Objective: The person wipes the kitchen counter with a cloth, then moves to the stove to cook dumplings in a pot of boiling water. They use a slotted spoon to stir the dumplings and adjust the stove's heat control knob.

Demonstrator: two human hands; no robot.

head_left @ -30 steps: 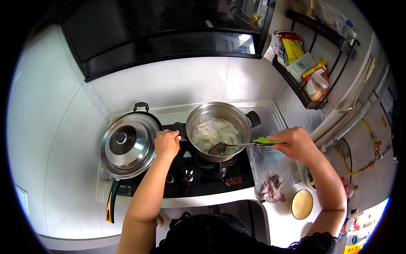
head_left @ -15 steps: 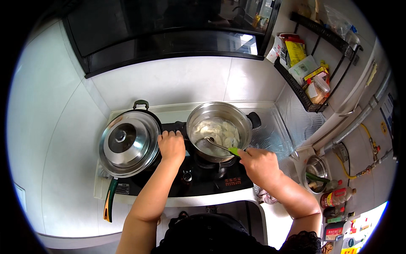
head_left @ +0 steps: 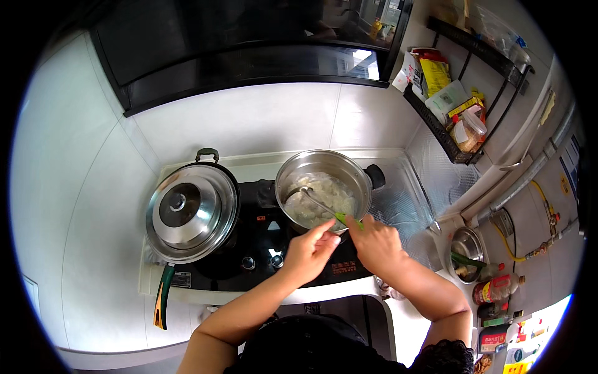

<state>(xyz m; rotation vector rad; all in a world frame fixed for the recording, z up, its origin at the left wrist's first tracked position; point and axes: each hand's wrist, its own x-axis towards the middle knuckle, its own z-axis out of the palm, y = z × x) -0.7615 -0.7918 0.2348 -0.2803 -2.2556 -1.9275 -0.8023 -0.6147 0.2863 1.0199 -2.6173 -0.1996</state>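
A steel pot [head_left: 321,163] stands on the right burner of a black stove [head_left: 249,249], filled with pale dumplings in cloudy water. My right hand [head_left: 374,244] grips the green handle of a metal ladle [head_left: 317,202], whose bowl dips into the pot's left side. My left hand [head_left: 309,250] hovers at the pot's near rim, fingers together and pointing toward the ladle handle; whether it touches the rim I cannot tell.
A covered pan with a steel lid [head_left: 190,212] and a green handle sits on the left burner. Packets and jars fill a black wall rack [head_left: 445,103] at right. A small steel bowl [head_left: 468,246] and bottles stand on the right counter. White tiles surround the stove.
My right hand has drawn in from the right to the pot's near rim, turning the ladle into the pot. My left hand left the pot's left handle and came to the near rim.
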